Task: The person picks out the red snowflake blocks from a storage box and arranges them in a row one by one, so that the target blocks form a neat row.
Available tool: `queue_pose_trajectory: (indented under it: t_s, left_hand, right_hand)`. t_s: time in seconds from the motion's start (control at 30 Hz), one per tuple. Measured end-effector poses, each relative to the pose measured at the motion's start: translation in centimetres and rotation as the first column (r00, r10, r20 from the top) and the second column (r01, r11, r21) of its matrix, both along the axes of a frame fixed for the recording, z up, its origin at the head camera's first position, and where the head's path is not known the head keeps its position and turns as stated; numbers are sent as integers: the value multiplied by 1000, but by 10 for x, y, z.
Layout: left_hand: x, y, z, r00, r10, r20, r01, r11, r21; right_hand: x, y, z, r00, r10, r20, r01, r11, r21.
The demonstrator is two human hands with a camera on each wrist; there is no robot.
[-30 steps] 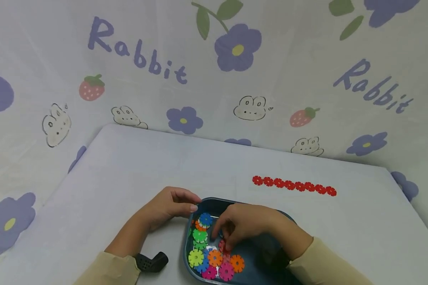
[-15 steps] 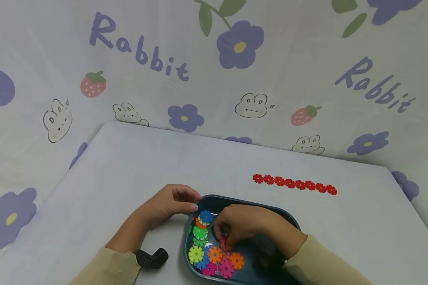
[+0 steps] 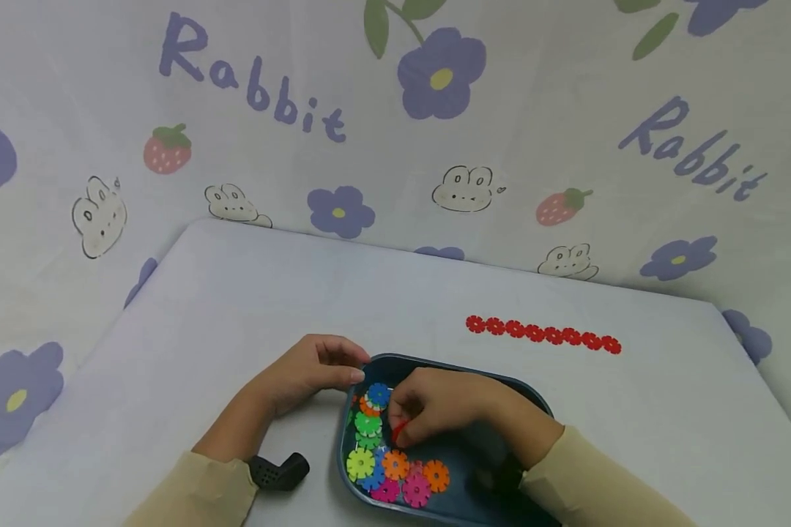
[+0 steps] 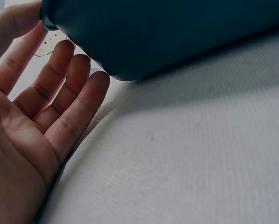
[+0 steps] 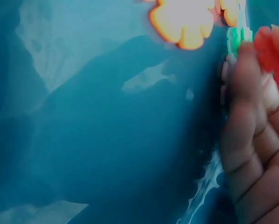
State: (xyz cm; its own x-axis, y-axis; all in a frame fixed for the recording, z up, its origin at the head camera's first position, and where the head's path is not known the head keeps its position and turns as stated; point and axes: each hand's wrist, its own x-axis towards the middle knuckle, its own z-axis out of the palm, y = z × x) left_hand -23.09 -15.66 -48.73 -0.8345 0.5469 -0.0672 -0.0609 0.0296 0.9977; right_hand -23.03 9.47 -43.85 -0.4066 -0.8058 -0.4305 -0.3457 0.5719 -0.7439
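Observation:
A blue tray holds several notched plastic discs, interlocking snowflake pieces, mostly along its left side. My right hand is inside the tray and pinches a red disc between thumb and fingers; the right wrist view shows the red disc at the fingertips. My left hand holds the tray's far left corner with thumb and index finger. In the left wrist view its other fingers lie loosely extended beside the tray wall. Green, orange and pink discs lie in the tray.
A row of several linked red discs lies on the white table beyond the tray. A black curved device sits at the left cuff. Patterned cloth hangs behind the table.
My right hand has picked the red disc off the tray bottom and lifted it slightly, up and to the left. My left hand stays at the tray corner. The head view has shifted slightly.

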Motion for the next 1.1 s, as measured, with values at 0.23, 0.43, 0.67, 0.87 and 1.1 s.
queue_pose_trajectory:
  t_s: [0.23, 0.43, 0.67, 0.87, 1.1]
  left_hand:
    - [3, -2, -2, 1000, 8, 5, -8, 1000, -19]
    - [4, 1, 0, 1000, -12, 8, 12, 1000, -27]
    - [3, -2, 2, 1000, 12, -4, -12, 1000, -28]
    - [2, -4, -1, 1000, 10, 10, -9, 1000, -17]
    - [0, -1, 1, 1000, -3, 14, 3, 1000, -7]
  right_hand:
    - [3, 0, 2, 970, -54, 235, 81, 991, -105]
    - [7, 1, 0, 963, -60, 264, 96, 987, -126]
    - [5, -3, 7, 967, -39, 252, 82, 983, -165]
    - [4, -5, 7, 939, -11, 343, 85, 976, -201]
    - [4, -2, 11, 929, -11, 370, 89, 976, -197]
